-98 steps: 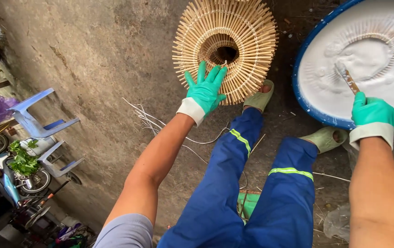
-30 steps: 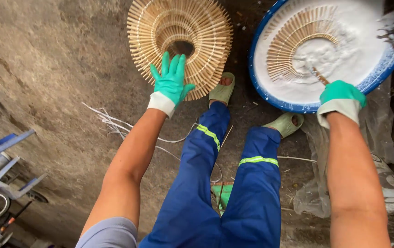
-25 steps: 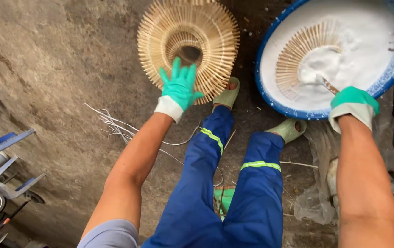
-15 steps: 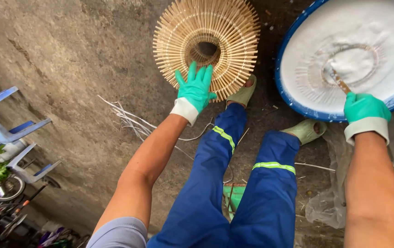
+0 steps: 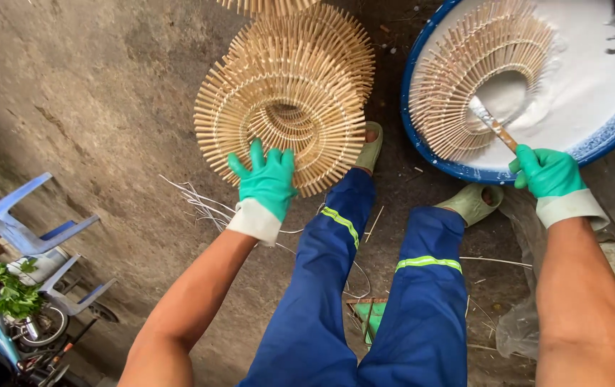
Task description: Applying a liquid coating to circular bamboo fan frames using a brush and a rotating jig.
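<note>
My left hand (image 5: 266,180), in a green glove, rests with spread fingers on the lower edge of a round woven bamboo frame (image 5: 279,118) lying on the concrete ground. A second bamboo frame (image 5: 329,43) lies behind it. My right hand (image 5: 547,170), also gloved in green, grips a paintbrush (image 5: 493,127) whose tip is in white liquid inside a blue-rimmed basin (image 5: 433,154). A third bamboo frame (image 5: 465,79) lies half sunk in that liquid under the brush. My legs in blue trousers and green clogs stretch out between the two hands.
Loose pale strips (image 5: 196,204) lie on the ground beside my left arm. Blue plastic chairs (image 5: 35,240) and a parked motorbike with green leaves (image 5: 17,308) stand at the lower left. Clear plastic sheeting (image 5: 612,208) lies under the basin at right. A green stool (image 5: 372,319) sits beneath my legs.
The bamboo frame in the basin has risen out of the white liquid and shows its ribs again. The brush has moved to its centre. My left hand stays on the dry frame.
</note>
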